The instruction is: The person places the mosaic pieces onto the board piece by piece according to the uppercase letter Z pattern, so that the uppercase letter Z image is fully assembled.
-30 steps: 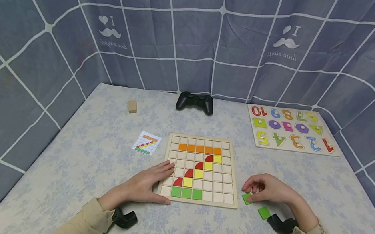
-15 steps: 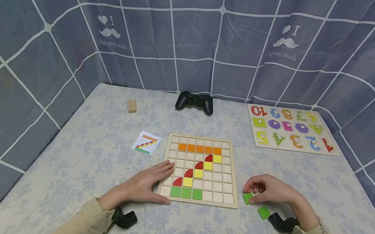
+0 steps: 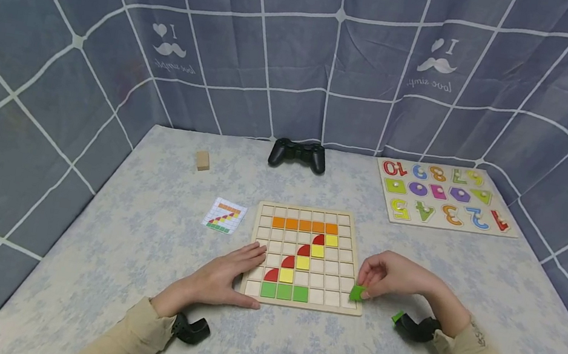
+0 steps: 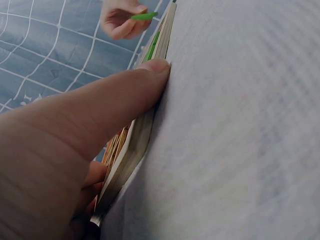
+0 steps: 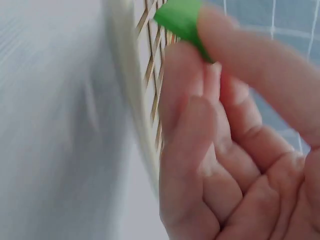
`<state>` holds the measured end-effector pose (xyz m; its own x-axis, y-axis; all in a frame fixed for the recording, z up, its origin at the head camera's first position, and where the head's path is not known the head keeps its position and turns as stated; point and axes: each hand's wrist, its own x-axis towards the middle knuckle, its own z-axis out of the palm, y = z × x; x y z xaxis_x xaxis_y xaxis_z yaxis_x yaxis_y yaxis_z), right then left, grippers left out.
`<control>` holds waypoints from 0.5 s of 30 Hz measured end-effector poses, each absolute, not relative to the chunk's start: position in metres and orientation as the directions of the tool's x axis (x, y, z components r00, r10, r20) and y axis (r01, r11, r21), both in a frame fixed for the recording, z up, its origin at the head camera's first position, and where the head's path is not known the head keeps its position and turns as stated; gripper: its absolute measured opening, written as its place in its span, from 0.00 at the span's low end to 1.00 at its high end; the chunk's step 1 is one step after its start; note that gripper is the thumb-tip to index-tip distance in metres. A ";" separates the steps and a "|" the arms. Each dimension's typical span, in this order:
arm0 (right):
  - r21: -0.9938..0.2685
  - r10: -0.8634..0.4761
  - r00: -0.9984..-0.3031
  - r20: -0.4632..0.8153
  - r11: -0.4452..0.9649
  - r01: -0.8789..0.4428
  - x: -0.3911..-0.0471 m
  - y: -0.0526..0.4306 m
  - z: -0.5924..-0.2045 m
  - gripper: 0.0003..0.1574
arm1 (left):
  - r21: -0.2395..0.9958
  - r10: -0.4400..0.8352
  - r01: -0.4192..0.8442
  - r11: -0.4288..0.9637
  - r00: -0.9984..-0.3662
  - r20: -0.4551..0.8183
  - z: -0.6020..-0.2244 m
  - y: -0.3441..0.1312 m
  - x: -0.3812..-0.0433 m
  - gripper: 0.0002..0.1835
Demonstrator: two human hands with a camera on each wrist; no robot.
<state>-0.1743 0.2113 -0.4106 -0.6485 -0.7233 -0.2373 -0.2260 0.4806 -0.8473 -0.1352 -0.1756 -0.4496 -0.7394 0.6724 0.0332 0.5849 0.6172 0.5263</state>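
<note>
My right hand (image 3: 395,275) pinches a green square tile (image 3: 356,292) between thumb and fingers, above the lower right corner of a wooden grid board (image 3: 330,282). In the right wrist view the tile (image 5: 180,19) tilts at the fingertips. My left hand (image 3: 218,279) rests against the board's left side, fingers on the edge and thumb at the lower left corner. On the board lie an orange row, a diagonal of red quarter-circles (image 3: 288,261) and yellow squares (image 3: 302,262), and three green squares (image 3: 285,291) at the bottom. Another green tile (image 3: 398,317) is partly hidden by the right wrist's black camera.
A pattern card (image 3: 225,216) lies left of the board. Farther back are a small wooden block (image 3: 202,160) and a black game controller (image 3: 297,155). A number puzzle board (image 3: 444,210) occupies the back right. Curtains (image 3: 308,52) hang behind the table.
My right hand has lifted the green tile off the table and carried it left to the board's lower right corner. The left hand has stayed on the board's edge.
</note>
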 end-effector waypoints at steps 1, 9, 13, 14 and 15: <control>-0.847 -0.722 -0.650 -0.236 0.481 -0.227 -0.175 0.205 -0.409 0.10 | 0.527 0.672 0.584 0.617 -0.740 0.032 -0.450 -0.176 -0.135 0.52; -0.795 -0.696 -0.677 -0.237 0.540 -0.276 -0.176 0.160 -0.406 0.06 | 0.530 0.672 0.581 0.618 -0.740 0.029 -0.450 -0.175 -0.136 0.53; -0.753 -0.697 -0.679 -0.233 0.571 -0.327 -0.176 0.146 -0.406 0.04 | 0.530 0.670 0.579 0.620 -0.742 0.026 -0.450 -0.175 -0.135 0.53; -0.743 -0.698 -0.678 -0.230 0.576 -0.341 -0.176 0.143 -0.407 0.03 | 0.530 0.670 0.578 0.620 -0.742 0.025 -0.450 -0.175 -0.135 0.53; -0.733 -0.701 -0.675 -0.230 0.582 -0.354 -0.176 0.140 -0.407 0.03 | 0.531 0.669 0.577 0.621 -0.742 0.024 -0.449 -0.176 -0.135 0.53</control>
<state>-0.1757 0.1402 -0.4074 -0.6752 -0.7007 -0.2304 -0.3535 0.5816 -0.7326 -0.1352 -0.1757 -0.4494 -0.7425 0.6695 0.0241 0.5771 0.6209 0.5305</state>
